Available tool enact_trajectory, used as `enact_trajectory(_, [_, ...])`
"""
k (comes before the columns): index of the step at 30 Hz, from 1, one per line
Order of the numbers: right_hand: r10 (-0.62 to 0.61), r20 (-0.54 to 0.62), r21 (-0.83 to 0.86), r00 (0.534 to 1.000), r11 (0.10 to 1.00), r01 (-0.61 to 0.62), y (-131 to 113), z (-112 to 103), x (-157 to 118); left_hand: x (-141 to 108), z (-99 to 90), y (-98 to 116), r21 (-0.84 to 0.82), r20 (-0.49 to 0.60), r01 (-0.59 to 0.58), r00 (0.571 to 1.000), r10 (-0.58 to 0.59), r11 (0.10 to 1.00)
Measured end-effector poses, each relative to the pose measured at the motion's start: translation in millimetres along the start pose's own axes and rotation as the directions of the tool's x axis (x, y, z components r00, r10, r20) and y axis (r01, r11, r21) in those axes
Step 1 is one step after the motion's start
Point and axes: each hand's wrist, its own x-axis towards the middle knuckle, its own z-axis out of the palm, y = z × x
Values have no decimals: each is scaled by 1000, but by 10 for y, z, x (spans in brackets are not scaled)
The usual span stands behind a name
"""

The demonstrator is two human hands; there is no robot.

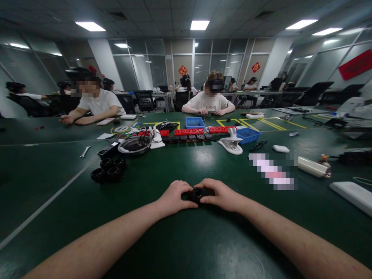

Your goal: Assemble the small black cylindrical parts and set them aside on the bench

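Observation:
Both hands meet near the middle of the green table (162,164). Between them is a small black round part (197,192) with a ring-shaped opening on top. My left hand (176,197) grips its left side between thumb and fingers. From the right, my right hand (218,194) closes on the same part, its thumb in front and fingers behind. Dark material beside the ring is partly hidden by my right fingers. Several similar black round parts (113,173) stand in a cluster to the left.
Beyond the hands lie a metal bowl (135,149) of cables, red strips (189,132), a white clamp (231,145) and blue trays (195,123). A wrench (85,152) is at left, a beige cylinder (312,167) at right. Two people sit across the table.

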Motion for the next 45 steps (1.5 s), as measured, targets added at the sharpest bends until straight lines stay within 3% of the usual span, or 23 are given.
enact_trajectory(6, [-90, 104, 23, 990, 996, 88, 57, -51, 0, 1, 9, 6, 42, 5, -15, 1000, 14, 999])
enact_trajectory(11, [90, 81, 96, 993, 991, -97, 57, -13, -38, -20, 27, 38, 68, -34, 31, 999, -29, 997])
enact_trajectory(17, [162, -91, -5, 983, 987, -163, -26, 139, -44, -49, 27, 66, 89, -91, 74, 994, -66, 993])
enact_trajectory(22, [193, -277, -83, 941, 971, -224, -41, 265, -18, -48, 39, 85, 104, -122, 57, 992, -44, 993])
enact_trajectory(29, [185, -314, -85, 931, 971, -222, -44, 321, -10, -39, 32, 105, 86, -110, 33, 994, -23, 996])
enact_trajectory(34, [141, -268, -84, 953, 982, -169, -71, 241, -23, -34, 13, 77, 52, -73, 20, 997, -16, 998])
enact_trajectory(38, [31, -104, -70, 994, 997, -39, -89, 85, -33, -17, -12, 35, 23, 6, -26, 1000, 26, 999])
enact_trajectory(41, [-38, 11, -19, 999, 999, 38, -82, -6, -33, -9, -21, 10, 13, 33, -34, 999, 34, 999])
enact_trajectory(45, [-86, 54, 2, 995, 996, 86, -55, -31, -41, -12, -14, 10, 26, 31, -29, 999, 28, 999])
